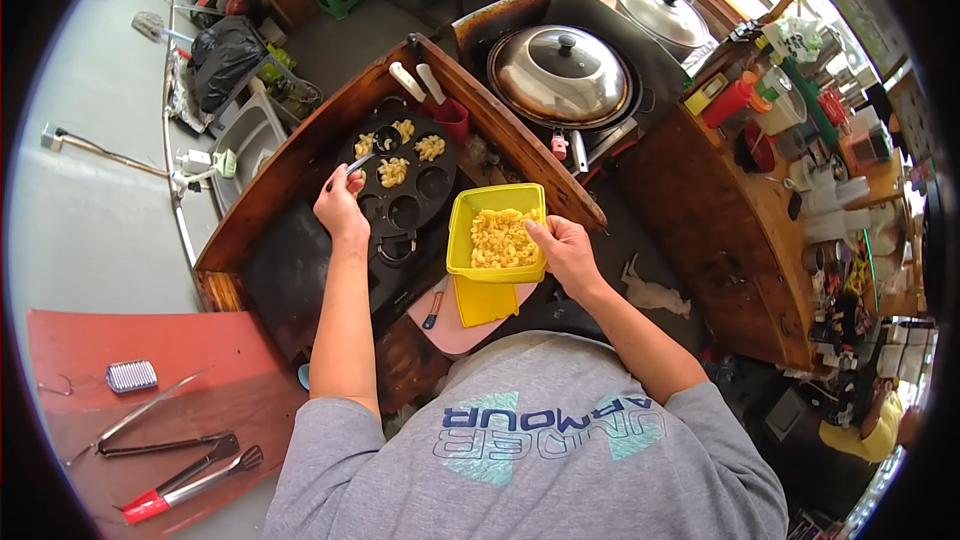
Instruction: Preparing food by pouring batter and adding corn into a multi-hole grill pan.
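Note:
My left hand (343, 206) grips the handle of a small ladle (386, 139), whose bowl hangs over a black pan with round molds (405, 211). Cooked elbow macaroni (393, 172) fills several molds; others near me hold none. My right hand (564, 249) holds the rim of a yellow plastic container (465, 221) with macaroni (501, 240) inside. Below the container, a yellow lid (484, 301) and a knife with a dark handle (433, 307) lie on a pink cutting board (454, 337).
A wooden partition (510, 135) separates the molded pan from a lidded wok (574, 75). A red cup (452, 118) with white-handled utensils stands behind the pan. Tongs (169, 446) and a small grater (131, 376) lie at left. A cat (652, 291) lies on the floor at right; a person in yellow (866, 431) is farther off.

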Available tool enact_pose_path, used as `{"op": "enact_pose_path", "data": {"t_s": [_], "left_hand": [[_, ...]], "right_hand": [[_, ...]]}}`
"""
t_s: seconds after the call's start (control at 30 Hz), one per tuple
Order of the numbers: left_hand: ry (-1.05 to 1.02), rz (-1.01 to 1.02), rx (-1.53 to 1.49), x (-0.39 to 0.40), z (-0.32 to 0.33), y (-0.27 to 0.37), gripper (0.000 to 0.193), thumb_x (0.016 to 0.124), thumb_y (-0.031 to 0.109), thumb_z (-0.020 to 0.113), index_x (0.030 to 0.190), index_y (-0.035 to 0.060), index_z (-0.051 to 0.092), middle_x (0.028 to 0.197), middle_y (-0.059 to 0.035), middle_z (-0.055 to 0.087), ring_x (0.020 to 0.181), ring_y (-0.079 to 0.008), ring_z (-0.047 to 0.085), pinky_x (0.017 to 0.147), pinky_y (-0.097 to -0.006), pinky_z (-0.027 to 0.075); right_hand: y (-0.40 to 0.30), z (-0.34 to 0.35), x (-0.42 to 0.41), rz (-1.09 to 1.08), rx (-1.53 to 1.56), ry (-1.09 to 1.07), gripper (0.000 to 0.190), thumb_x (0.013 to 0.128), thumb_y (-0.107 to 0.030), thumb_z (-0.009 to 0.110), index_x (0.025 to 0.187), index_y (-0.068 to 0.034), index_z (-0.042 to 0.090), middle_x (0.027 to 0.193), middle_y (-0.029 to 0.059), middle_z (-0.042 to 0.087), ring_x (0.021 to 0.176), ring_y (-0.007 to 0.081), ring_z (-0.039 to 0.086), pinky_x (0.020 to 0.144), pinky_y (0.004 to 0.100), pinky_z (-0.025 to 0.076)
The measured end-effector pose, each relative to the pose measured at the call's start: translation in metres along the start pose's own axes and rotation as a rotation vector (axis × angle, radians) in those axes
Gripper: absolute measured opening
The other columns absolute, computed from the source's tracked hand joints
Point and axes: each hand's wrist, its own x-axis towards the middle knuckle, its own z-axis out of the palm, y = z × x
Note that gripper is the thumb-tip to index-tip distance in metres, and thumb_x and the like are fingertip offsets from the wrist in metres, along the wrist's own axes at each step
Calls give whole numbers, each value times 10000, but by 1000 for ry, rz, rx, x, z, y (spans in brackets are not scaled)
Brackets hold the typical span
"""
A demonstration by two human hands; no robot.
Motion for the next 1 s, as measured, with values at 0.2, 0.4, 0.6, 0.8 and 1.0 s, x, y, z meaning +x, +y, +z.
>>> {"op": "enact_pose_path", "data": {"t_s": [0.2, 0.4, 0.6, 0.8, 1.0], "left_hand": [[3, -3, -169, -51, -48, 42, 200, 976, 120, 622, 1049, -59, 672, 840, -95, 680, 720, -144, 633, 683, -253, 520], [-412, 277, 273, -177, -48, 57, 229, 1008, 130, 580, 1059, -73, 673, 924, -108, 669, 772, -149, 622, 709, -265, 507], [-814, 1074, 780, -210, -31, 51, 252, 842, 36, 721, 1086, -7, 675, 908, -146, 649, 800, -314, 630, 788, -417, 527], [-938, 1109, 792, -213, -36, 52, 274, 840, 44, 726, 1098, -14, 652, 907, -127, 649, 799, -296, 625, 817, -428, 516], [-1028, 1074, 768, -213, -40, 59, 256, 832, 51, 738, 1068, -15, 666, 910, -126, 651, 812, -295, 633, 813, -431, 516]], "right_hand": [[7, -6, 2, 22, -6, -30, 325, 969, -222, 682, 717, -61, 554, 667, -72, 501, 603, 14, 409, 505, 214, 343], [15, -8, 5, -38, -53, -80, 336, 970, -201, 676, 703, -75, 515, 667, -85, 461, 601, 12, 373, 503, 213, 315], [4, 9, -2, -228, -151, -139, 323, 969, -158, 663, 705, -65, 504, 670, -81, 450, 610, 19, 365, 505, 224, 312], [0, 16, -6, -369, -207, -131, 340, 965, -134, 662, 694, -57, 472, 652, -76, 417, 606, 32, 342, 499, 234, 305], [3, 18, -6, -448, -265, -108, 360, 956, -126, 669, 681, -57, 447, 621, -56, 397, 583, 46, 330, 485, 250, 297]]}}
